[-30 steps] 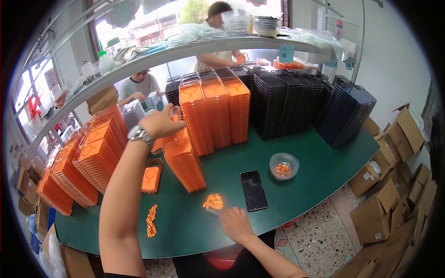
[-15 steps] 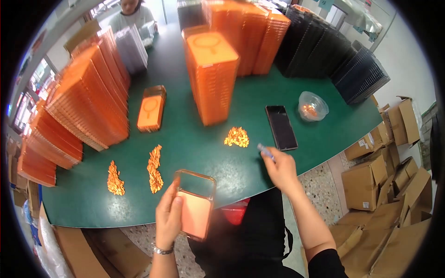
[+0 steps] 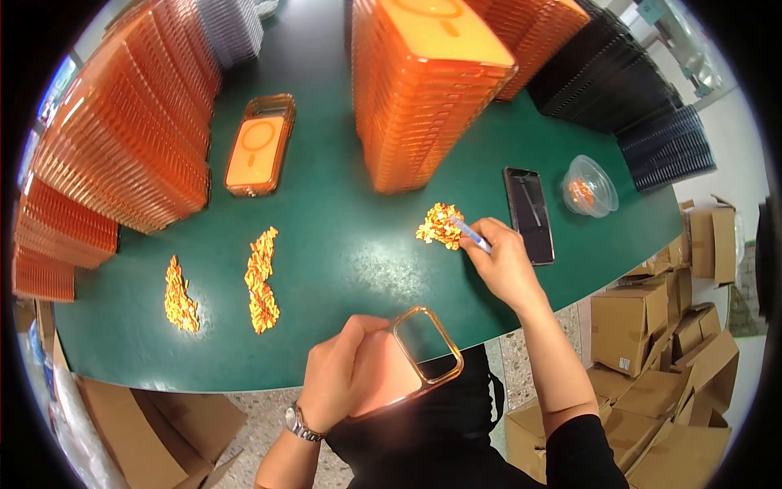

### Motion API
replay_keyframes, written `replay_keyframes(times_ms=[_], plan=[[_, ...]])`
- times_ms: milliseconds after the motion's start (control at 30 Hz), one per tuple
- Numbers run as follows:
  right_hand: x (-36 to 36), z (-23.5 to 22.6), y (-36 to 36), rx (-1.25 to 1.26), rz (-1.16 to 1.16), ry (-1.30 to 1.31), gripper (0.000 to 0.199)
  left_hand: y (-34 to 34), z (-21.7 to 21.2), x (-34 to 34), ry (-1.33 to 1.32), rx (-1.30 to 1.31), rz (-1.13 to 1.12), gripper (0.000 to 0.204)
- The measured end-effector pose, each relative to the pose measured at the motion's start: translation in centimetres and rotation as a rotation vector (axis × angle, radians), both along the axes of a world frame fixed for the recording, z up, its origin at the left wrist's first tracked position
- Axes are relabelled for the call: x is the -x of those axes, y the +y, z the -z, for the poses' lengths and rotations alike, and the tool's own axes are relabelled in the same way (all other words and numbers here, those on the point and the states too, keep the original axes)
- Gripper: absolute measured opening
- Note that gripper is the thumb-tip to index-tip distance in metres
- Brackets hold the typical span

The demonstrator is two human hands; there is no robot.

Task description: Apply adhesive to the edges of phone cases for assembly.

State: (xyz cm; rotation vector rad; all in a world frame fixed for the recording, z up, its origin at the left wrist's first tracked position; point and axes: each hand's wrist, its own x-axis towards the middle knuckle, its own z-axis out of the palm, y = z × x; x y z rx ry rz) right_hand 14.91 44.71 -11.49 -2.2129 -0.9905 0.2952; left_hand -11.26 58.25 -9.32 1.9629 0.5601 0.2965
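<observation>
My left hand [image 3: 340,371] grips an orange phone case [image 3: 393,373] by its side, at the table's near edge. The case is tilted, its large framed camera opening pointing up and to the right. My right hand [image 3: 503,259] pinches a slim pale-blue pen-like tool [image 3: 472,234]. The tool's tip reaches the right side of a small pile of shiny orange-gold pieces [image 3: 440,226] on the table. Whether a piece clings to the tip, I cannot tell. Two longer heaps of the same pieces, a left one [image 3: 180,296] and a middle one [image 3: 261,282], lie further left.
A tall stack of orange cases [image 3: 436,106] stands mid-table; more orange stacks [image 3: 134,122] line the left. Black stacks [image 3: 603,73] stand at the back right. A dark phone [image 3: 529,216] and a clear bowl [image 3: 589,187] lie right. Cardboard boxes [image 3: 627,326] crowd the floor.
My left hand has turned the phone case, tilting its camera opening to the right. My right hand has brought the tool's tip to the small pile. The view has shifted closer to the table.
</observation>
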Motion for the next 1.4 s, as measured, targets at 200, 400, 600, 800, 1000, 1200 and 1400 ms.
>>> replay_keyframes(times_ms=[200, 400, 600, 800, 1000, 1200, 1400], plan=[[-1.1, 0.1, -0.5, -0.077, -0.091, 0.035, 0.016, 0.0, 0.0, -2.6, 0.082, 0.016, -0.002, 0.015], [-1.7, -1.0, -1.3, -0.029, -0.006, 0.343, 0.012, 1.1, 0.1, -4.6, 0.101, 0.016, 0.102, 0.016], [1.2, -3.7, -1.4, -0.139, -0.264, 0.459, 0.008, 2.4, 0.8, -6.8, 0.159, -0.050, 0.273, 0.015], [2.5, -3.2, -0.4, -0.021, -0.481, 0.046, 0.014, 2.3, 0.4, -7.7, 0.221, -0.141, 0.319, 0.011], [3.1, -2.2, 0.1, 0.075, -0.566, -0.146, 0.018, 2.1, 1.4, -7.4, 0.275, -0.177, 0.288, 0.010], [4.5, -1.8, 0.6, 0.019, -0.566, -0.119, 0.019, 1.9, 1.2, -6.1, 0.233, -0.227, 0.264, 0.011], [5.8, -1.2, 1.3, 0.015, -0.631, -0.019, 0.020, 1.4, 1.6, -4.7, 0.167, -0.356, 0.190, 0.017]])
